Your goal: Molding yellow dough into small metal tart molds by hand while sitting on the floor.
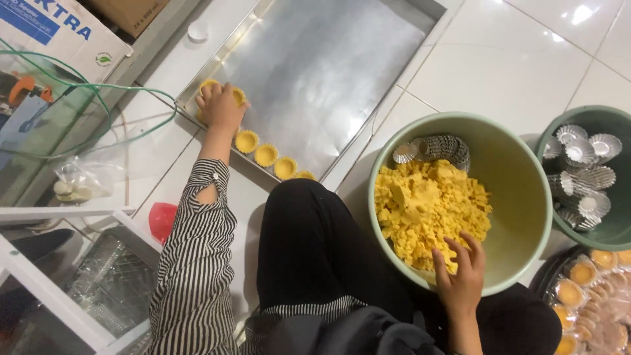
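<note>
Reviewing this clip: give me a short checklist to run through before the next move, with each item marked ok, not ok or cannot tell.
1. Left hand rests on a filled tart mould at the near corner of the baking tray: ok.
2. Mould under that hand sits flat on the tray: cannot tell, the hand covers it.
3. Row of filled tart shells lies along the tray's edge, inside the rim: ok.
4. Right hand reaches into the yellow dough in the pale green bowl: ok.
5. Empty fluted moulds within reach in the bowl: ok.
6. Right hand already holds dough: cannot tell.
</note>
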